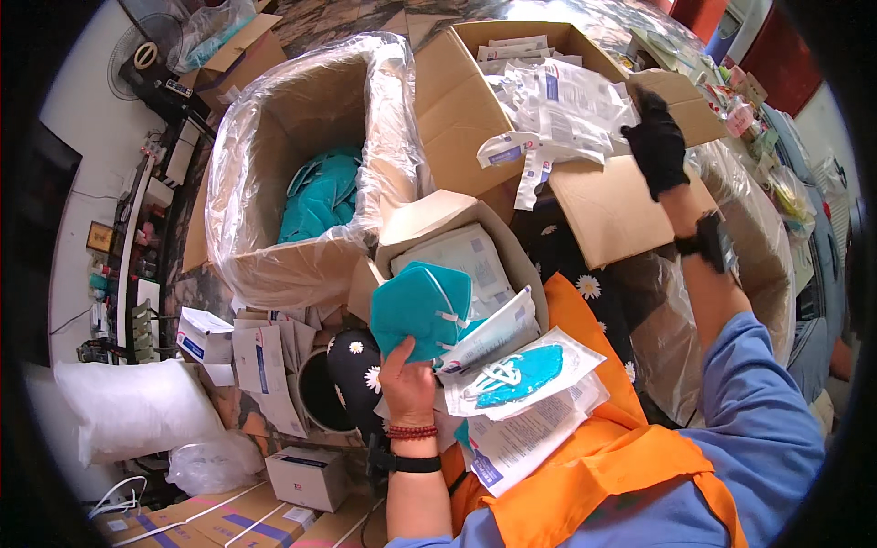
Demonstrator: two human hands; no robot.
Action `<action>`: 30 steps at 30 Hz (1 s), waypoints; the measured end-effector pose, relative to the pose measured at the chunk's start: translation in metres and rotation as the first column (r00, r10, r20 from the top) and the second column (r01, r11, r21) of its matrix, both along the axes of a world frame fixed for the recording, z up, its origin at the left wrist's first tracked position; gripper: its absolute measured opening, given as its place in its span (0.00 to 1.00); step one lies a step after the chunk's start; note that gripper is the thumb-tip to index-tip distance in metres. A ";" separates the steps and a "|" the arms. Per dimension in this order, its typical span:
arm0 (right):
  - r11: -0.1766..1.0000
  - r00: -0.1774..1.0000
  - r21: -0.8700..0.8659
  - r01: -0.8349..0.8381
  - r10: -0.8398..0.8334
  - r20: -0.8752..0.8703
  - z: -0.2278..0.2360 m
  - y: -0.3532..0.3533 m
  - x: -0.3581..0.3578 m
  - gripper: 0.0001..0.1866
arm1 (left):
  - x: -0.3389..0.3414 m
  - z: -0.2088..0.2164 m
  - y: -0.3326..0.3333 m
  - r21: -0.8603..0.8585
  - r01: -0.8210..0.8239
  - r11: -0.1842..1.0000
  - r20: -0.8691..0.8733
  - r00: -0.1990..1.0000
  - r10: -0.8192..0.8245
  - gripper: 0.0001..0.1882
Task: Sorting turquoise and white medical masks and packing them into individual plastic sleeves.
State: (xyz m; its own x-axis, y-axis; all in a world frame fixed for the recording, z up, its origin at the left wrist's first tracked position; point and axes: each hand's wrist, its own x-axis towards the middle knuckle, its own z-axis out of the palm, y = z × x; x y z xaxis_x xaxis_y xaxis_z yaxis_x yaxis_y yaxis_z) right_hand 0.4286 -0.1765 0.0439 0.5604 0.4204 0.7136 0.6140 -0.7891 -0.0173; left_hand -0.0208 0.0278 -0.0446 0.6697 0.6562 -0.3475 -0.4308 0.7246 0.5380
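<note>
My left hand (408,388) is closed on the lower edge of a teal face mask (418,310) with white straps, held upright over a small open carton (434,216) of white packets. Against my lap lie several white pouches, one with a teal mask (523,376) showing through its clear side. To the right, my right hand (655,142), in a black glove, is raised beside a heap of torn white wrappers (566,105) in a large cardboard box (475,100). Its fingers look apart, with nothing visible in them.
A large plastic-lined box (274,119) at the far left holds loose teal masks (320,196). Small white cartons (206,338) and a dark round bin (324,393) stand left of my knees. A plastic-lined box (744,274) stands at right, below my right forearm.
</note>
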 end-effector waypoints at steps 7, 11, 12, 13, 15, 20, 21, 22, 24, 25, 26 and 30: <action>0.784 0.761 -0.485 -0.388 -0.024 -0.648 -0.026 0.069 -0.044 0.21 | 0.014 0.017 -0.001 0.199 0.051 0.979 0.072 0.995 -0.066 0.27; 0.915 0.876 -0.012 -0.404 0.384 -0.293 -0.032 0.067 -0.068 0.18 | 0.011 0.015 -0.003 0.312 -0.004 0.950 -0.056 0.998 0.023 0.31; 0.821 0.732 0.248 -0.515 0.571 -0.372 -0.016 0.077 -0.104 0.12 | 0.010 0.018 -0.003 0.332 -0.010 0.943 -0.068 0.997 0.034 0.30; 0.388 0.207 0.835 -0.391 0.921 -0.331 -0.026 0.076 -0.119 0.12 | 0.017 0.020 -0.004 0.349 0.012 0.937 -0.066 0.998 0.012 0.29; 0.629 0.372 0.432 -0.646 0.754 -0.541 0.031 0.080 -0.195 0.15 | 0.010 0.013 -0.001 0.356 -0.009 0.935 -0.073 0.997 0.037 0.29; 0.535 0.453 -0.010 -0.845 0.704 -0.547 0.035 0.089 -0.266 0.14 | 0.014 0.010 -0.001 0.356 0.006 0.935 -0.057 0.998 0.016 0.31; 0.551 0.491 -0.073 -0.831 0.666 -0.561 0.027 0.091 -0.267 0.12 | 0.015 0.011 -0.003 0.367 0.016 0.930 -0.026 1.000 -0.007 0.27; 0.547 0.489 -0.075 -0.834 0.669 -0.559 0.026 0.090 -0.267 0.12 | 0.014 0.012 -0.004 0.378 0.024 0.925 0.006 1.000 -0.029 0.24; 0.522 0.494 -0.093 -0.848 0.715 -0.495 0.025 0.085 -0.263 0.13 | 0.010 0.023 -0.005 0.264 -0.003 0.964 0.094 0.995 -0.023 0.21; 0.515 0.491 -0.097 -0.852 0.718 -0.494 0.028 0.083 -0.258 0.13 | 0.009 0.026 -0.005 0.145 -0.014 0.989 0.180 0.984 -0.013 0.19; 0.516 0.475 -0.097 -0.851 0.679 -0.559 0.033 0.082 -0.251 0.11 | 0.010 0.024 0.000 0.108 -0.021 0.994 0.250 0.968 -0.006 0.17; 0.475 0.426 -0.058 -0.878 0.721 -0.547 0.040 0.077 -0.240 0.07 | 0.000 0.009 0.017 -0.049 -0.130 0.990 0.062 0.989 0.133 0.08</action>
State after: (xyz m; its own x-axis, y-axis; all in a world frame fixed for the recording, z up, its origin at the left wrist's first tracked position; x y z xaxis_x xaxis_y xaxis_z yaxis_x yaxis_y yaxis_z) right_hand 0.1890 -0.0991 0.0839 0.0248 0.9640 0.2648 0.9508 0.0591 -0.3042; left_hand -0.0206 0.0445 -0.0351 0.6012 0.7246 -0.3369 -0.5569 0.6823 0.4737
